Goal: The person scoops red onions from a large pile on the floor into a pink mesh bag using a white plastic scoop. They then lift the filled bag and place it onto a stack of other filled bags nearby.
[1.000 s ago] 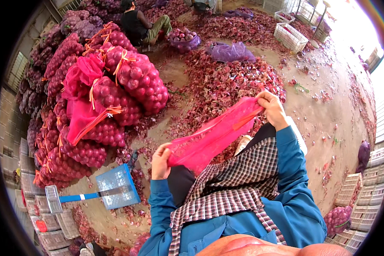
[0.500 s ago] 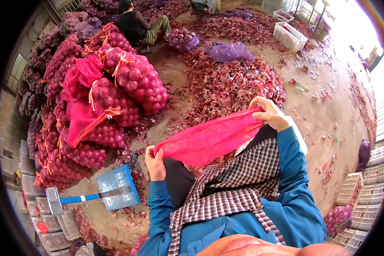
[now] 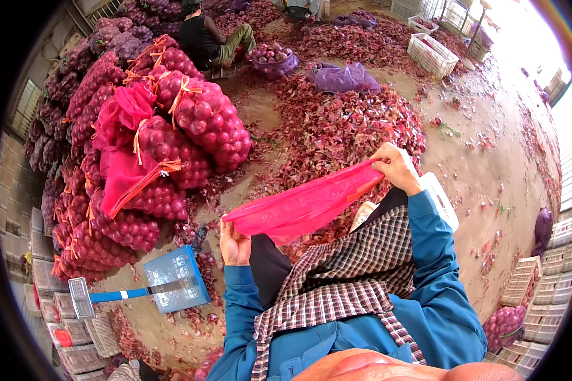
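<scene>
A bright pink mesh bag is stretched between my two hands above my lap. My left hand pinches one end of it, lower and nearer to me. Farther out on the right, my right hand grips the other end, thumb and fingers closed on the edge. An orange strip shows along the mesh near my right hand. The bag hangs flat and slack, with nothing visible inside. Beneath and beyond it spreads a heap of dry onion skins.
Filled red onion sacks are piled at left, empty pink mesh bags draped over them. A blue platform scale stands near my left arm. Another person sits beyond, beside a purple sack of onions. White crates stand far right.
The bag's right end and my right hand have shifted slightly left and nearer. My left hand has turned a little more upright, and the bag is pulled narrower.
</scene>
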`<action>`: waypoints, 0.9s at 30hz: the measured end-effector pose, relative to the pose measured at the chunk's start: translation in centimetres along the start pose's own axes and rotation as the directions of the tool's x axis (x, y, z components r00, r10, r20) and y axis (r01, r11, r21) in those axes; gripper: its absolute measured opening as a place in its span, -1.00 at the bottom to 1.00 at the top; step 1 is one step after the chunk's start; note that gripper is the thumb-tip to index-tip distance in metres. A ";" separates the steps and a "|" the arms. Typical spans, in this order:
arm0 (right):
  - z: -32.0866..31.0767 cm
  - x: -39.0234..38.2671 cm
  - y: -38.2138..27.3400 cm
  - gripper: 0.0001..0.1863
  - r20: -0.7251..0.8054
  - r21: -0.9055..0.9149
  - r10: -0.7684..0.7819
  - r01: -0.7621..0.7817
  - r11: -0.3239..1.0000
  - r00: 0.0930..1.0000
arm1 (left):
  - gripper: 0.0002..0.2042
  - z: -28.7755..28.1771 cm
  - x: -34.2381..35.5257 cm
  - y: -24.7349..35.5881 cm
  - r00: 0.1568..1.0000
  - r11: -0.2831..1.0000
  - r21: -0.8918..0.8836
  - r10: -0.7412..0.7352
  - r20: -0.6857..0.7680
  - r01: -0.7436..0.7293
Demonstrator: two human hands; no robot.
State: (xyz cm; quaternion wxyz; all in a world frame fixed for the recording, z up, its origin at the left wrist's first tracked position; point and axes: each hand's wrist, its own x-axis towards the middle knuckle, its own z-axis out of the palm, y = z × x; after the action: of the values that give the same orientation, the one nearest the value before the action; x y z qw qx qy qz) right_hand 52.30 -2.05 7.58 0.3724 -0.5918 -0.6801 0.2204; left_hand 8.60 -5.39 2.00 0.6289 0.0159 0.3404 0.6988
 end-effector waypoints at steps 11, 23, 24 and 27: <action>-2.2 0.4 -3.7 -0.74 -0.017 0.976 0.494 -0.092 0.195 0.869 | -0.63 -0.6 -3.0 -0.2 0.581 0.663 0.745 -0.634 0.510 0.071; -3.6 -0.2 -2.5 -0.79 0.263 0.905 0.168 -0.303 0.299 0.950 | -0.81 -0.5 -0.6 -0.8 0.924 0.927 0.349 -0.007 0.382 -0.137; -3.4 -0.3 -2.8 -0.76 0.229 0.826 0.142 -0.269 0.495 0.963 | -0.83 -1.2 -0.2 -1.0 0.951 0.936 0.334 -0.001 0.308 -0.107; -1.9 -0.5 -4.5 -0.68 0.180 0.449 0.001 -0.083 0.889 0.984 | -0.83 -2.8 1.0 -1.3 0.988 0.984 0.175 0.015 0.154 -0.043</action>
State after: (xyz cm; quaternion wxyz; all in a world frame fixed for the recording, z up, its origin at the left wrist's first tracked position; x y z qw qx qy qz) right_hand 50.90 -3.71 12.03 0.4346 -0.4812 -0.6265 0.4326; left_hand 8.26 -5.79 -1.24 0.6388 0.1301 0.3524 0.6714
